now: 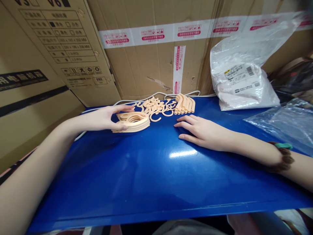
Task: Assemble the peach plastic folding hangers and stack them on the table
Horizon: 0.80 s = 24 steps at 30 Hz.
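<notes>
Lying between left fingers (122, 108): peach pieces (138, 126) (stacked).

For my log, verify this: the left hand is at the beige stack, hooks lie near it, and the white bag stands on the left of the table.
One error: the white bag stands on the right of the table, as the head view shows. The left hand is at the beige stack, and hooks lie near it.

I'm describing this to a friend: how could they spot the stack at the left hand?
Find the blue table, then the left hand towards its far left. By that hand's thumb and fingers lies a cream stack. Unlike the jumbled hooks and bent tubes nearby, its pieces are broad, open loops in neat layers.
</notes>
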Tool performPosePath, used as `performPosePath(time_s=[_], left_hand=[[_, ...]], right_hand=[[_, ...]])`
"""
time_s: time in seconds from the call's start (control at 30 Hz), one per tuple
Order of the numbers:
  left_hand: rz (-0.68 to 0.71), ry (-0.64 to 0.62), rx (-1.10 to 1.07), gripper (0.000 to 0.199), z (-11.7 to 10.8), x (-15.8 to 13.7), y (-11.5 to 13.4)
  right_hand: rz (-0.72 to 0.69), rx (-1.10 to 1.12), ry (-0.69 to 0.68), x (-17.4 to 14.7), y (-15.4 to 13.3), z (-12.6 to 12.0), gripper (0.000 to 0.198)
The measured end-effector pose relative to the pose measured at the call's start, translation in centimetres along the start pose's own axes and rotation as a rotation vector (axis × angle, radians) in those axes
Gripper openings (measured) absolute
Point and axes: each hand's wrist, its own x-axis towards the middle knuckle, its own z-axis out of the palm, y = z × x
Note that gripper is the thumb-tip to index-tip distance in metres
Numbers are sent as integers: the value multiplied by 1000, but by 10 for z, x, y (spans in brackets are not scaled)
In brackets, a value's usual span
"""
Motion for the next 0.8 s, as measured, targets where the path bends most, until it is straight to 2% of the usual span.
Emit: performPosePath(time_s=[0.17, 0.27, 0.37, 0.47, 0.6, 0.67, 0.8], left_hand=[[71, 2, 16, 77, 1, 0, -7], [94, 2, 38, 84, 1, -1, 0], [208, 106, 107, 81, 10, -2, 27], [342, 306, 260, 61, 33, -7, 69], [528, 292, 332, 54, 70, -14, 112], [534, 325, 360, 51, 81, -11, 119], [358, 393, 431, 55, 84, 2, 117]], right_hand=[[-1, 15, 15, 0, 0, 0, 48], [5, 1, -6, 0, 0, -1, 50], [15, -10, -24, 1, -1, -1, 51], [12, -12, -27, 1, -1, -1, 51], [9, -12, -12, 2, -1, 0, 48], [7, -8, -4, 2, -1, 0, 47], [1, -2, 9, 3, -2, 0, 47]])
